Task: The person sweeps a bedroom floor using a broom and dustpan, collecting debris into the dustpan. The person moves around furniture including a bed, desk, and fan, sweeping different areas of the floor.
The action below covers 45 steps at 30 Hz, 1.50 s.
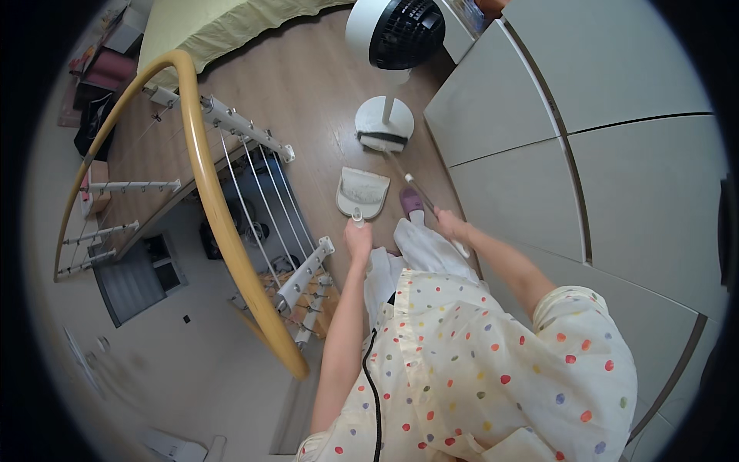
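Note:
My left hand (358,238) grips the upright handle of a white dustpan (365,187), whose pan is just above or on the wooden floor; I cannot tell which. Grey dust or fluff shows inside the pan. In my right hand (451,224) is the stick of a broom (420,190), slanting forward and away from me. Its head (382,142), with a dark strip and pale bristles, is at the near edge of the round white base (384,115) of a pedestal fan (404,33).
A yellow wooden handrail (203,144) with white posts and thin rods borders a stair opening on the left. Pale cabinets (502,115) line the right side. Ahead, a bed with a light yellow cover (231,29) stands on the wooden floor (312,75). A purple slipper (411,200) is on my foot.

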Each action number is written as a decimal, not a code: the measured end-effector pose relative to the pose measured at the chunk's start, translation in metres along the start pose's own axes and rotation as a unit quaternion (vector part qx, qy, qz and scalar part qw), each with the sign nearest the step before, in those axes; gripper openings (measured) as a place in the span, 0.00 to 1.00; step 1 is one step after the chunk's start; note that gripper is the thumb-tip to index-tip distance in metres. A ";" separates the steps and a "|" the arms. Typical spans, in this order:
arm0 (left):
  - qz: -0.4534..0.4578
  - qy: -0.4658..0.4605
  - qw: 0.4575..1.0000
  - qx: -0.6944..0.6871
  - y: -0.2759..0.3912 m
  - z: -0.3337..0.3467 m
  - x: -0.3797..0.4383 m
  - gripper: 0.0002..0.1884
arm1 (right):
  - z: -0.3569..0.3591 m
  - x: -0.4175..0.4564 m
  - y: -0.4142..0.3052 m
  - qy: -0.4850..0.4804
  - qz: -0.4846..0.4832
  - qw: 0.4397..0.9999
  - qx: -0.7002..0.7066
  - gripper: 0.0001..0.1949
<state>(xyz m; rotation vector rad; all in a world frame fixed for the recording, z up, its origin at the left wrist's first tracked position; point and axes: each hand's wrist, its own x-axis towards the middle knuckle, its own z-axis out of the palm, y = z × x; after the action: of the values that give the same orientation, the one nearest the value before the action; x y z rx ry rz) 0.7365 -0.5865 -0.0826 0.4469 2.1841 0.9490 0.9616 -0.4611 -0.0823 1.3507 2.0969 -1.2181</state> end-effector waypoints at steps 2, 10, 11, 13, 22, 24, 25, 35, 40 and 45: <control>-0.011 -0.025 1.000 -0.002 0.013 0.005 0.006 0.12 | -0.001 -0.022 -0.004 -0.067 0.022 0.997 0.032 0.12; 0.005 -0.008 1.000 -0.030 0.044 0.017 0.040 0.07 | -0.086 -0.109 -0.062 -0.103 0.009 0.987 0.125 0.08; -0.023 -0.027 0.999 -0.031 0.057 0.012 0.032 0.09 | -0.090 -0.108 -0.065 -0.087 0.001 0.989 0.122 0.08; -0.033 -0.023 0.999 -0.027 0.061 0.009 0.028 0.10 | -0.100 -0.095 -0.079 -0.058 -0.028 0.992 0.109 0.08; 0.035 0.040 0.999 -0.012 0.026 0.020 0.035 0.09 | -0.068 0.121 -0.115 0.110 -0.022 0.989 0.096 0.11; -0.010 0.010 1.000 -0.005 0.042 0.021 0.029 0.12 | -0.063 0.157 -0.107 0.124 0.011 0.990 0.068 0.11; -0.016 0.015 1.000 -0.010 0.046 0.020 0.027 0.13 | -0.059 0.161 -0.110 0.118 0.008 0.992 0.034 0.11; -0.009 0.039 0.999 0.000 0.044 0.017 0.034 0.10 | -0.049 0.062 -0.082 -0.020 -0.003 0.999 0.039 0.13; -0.026 0.012 1.000 -0.010 0.058 0.015 0.035 0.09 | -0.057 0.014 -0.060 -0.087 -0.008 0.992 0.093 0.10; -0.034 0.017 0.999 -0.035 0.053 0.017 0.039 0.10 | -0.091 -0.055 -0.042 -0.149 0.006 0.983 0.108 0.11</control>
<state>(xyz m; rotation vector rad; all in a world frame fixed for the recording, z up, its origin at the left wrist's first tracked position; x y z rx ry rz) 0.7240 -0.5208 -0.0694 0.3245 2.1742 0.9994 0.9650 -0.4245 0.0262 1.1769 1.7896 -1.5727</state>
